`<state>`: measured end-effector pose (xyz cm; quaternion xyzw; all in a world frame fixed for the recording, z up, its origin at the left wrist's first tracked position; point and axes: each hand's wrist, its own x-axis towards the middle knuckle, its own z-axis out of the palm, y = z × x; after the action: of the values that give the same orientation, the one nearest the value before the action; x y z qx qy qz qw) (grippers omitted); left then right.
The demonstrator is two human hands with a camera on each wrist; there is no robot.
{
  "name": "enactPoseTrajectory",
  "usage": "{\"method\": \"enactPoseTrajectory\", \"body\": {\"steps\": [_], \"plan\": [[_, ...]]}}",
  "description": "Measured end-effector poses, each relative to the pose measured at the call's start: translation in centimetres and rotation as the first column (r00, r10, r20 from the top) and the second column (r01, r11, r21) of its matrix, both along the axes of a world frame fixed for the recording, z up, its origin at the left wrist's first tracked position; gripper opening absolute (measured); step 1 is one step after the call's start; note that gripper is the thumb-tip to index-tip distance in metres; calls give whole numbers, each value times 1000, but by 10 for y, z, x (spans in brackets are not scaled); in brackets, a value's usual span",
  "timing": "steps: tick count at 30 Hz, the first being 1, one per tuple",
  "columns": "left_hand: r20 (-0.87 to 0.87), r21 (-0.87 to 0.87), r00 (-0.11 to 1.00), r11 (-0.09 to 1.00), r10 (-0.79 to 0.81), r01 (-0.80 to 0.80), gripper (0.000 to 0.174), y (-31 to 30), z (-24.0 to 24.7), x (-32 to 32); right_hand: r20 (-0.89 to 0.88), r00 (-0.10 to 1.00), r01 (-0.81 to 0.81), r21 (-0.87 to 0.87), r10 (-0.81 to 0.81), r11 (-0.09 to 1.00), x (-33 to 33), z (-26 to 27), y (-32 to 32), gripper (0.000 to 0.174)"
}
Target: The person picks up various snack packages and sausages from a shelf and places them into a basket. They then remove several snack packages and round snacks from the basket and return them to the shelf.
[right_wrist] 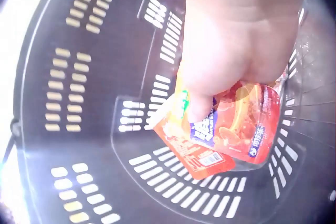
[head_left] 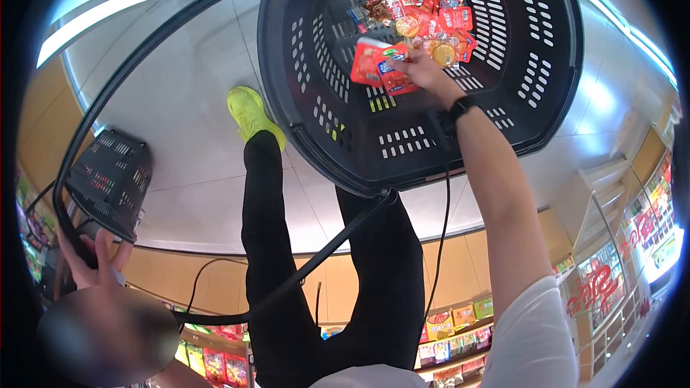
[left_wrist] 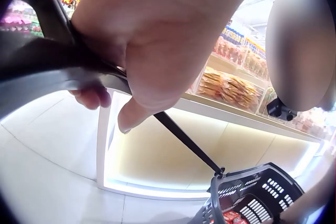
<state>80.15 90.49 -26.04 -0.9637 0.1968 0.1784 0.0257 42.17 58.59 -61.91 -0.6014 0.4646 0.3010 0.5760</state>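
Observation:
My right hand (head_left: 424, 72) reaches down inside a black slotted shopping basket (head_left: 410, 145) and pinches red snack packets (head_left: 368, 65). In the right wrist view, the thumb lies across the front of an orange-red packet (right_wrist: 239, 134). Another red packet (right_wrist: 202, 158) shows behind it, partly covered. Several red packets (head_left: 435, 25) and clear-wrapped round snacks lie in a pile on the basket's bottom, beyond the hand. At the far left, my left hand (head_left: 100, 259) grips the basket's long black handle (head_left: 115, 79). Its fingers curl round the handle (left_wrist: 52, 77) in the left wrist view.
A second black basket (head_left: 115, 172) stands on the floor at the left. My foot in a yellow-green shoe (head_left: 248, 111) is beside the big basket. Shelves of packaged snacks (left_wrist: 231, 87) run along a lit counter (left_wrist: 173, 155). A thin black cable (head_left: 442, 237) hangs near my right arm.

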Motion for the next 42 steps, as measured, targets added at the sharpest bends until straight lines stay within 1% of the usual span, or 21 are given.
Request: {"method": "enactPoseTrajectory", "body": {"steps": [1,2,4,6,10,11,12,14,16,18,20,21,22,24,26,28,32,35,36,38,42], "plan": [[7,27,1000,999,20,-21,62,-11,0,-8,67,940,319,165,-334,933,-7,6,0,20],[10,54,999,998,35,-36,62,-20,-1,-12,70,767,583,337,-638,739,-15,9,0,22],[-2,53,1000,998,18,-17,63,-22,2,-12,97,737,622,292,-669,727,-23,27,-1,25],[-12,63,1000,998,6,-5,63,-17,0,-10,85,546,741,414,-833,528,-25,42,2,21],[-87,-171,993,983,-80,65,62,-27,3,-20,117,465,776,423,-878,468,-9,95,10,22],[148,-39,938,946,-314,323,63,-42,10,-30,189,388,794,428,-902,432,2,117,16,21],[337,146,772,840,-539,522,65,-58,19,-42,197,388,790,431,-900,435,11,142,21,21],[22,-133,818,810,-574,572,68,-91,37,-79,248,374,831,338,-894,442,31,202,33,21],[-350,-475,771,810,-532,344,71,-120,46,-124,296,396,823,306,-869,479,55,269,47,22],[-418,-627,689,737,-592,253,79,-134,44,-149,320,463,770,316,-827,554,76,345,62,22],[-515,-787,666,605,-540,-118,80,-141,53,-164,276,364,738,497,-889,457,89,406,78,22],[-725,-688,487,511,-486,-515,72,-136,63,-169,208,274,680,648,-939,342,97,434,82,23],[-841,-441,228,378,-491,-814,65,-133,74,-168,237,268,671,650,-934,357,107,456,85,23],[-903,-51,-67,261,-424,-964,46,-130,101,-165,107,177,679,706,-978,200,119,498,99,26],[-857,33,-176,289,-484,-957,42,-122,127,-159,278,242,744,562,-930,362,131,546,113,27],[-801,97,-254,301,-543,-949,45,-119,158,-153,377,169,830,443,-911,338,142,585,127,27],[-770,-61,-197,377,-606,-924,42,-124,212,-144,602,124,938,188,-789,291,147,628,146,23],[-678,-100,-265,443,-686,-891,45,-115,244,-153,727,269,963,-191,-632,190,112,663,161,21],[-662,-120,-276,462,-697,-879,45,-110,256,-158,746,247,969,-187,-619,161,99,678,167,21],[-652,-93,-346,524,-675,-846,45,-110,282,-174,743,-70,997,60,-665,-37,71,707,171,22],[-611,-251,-354,598,-708,-761,50,-95,330,-220,784,-145,981,192,-604,14,-2,742,183,22]]}}
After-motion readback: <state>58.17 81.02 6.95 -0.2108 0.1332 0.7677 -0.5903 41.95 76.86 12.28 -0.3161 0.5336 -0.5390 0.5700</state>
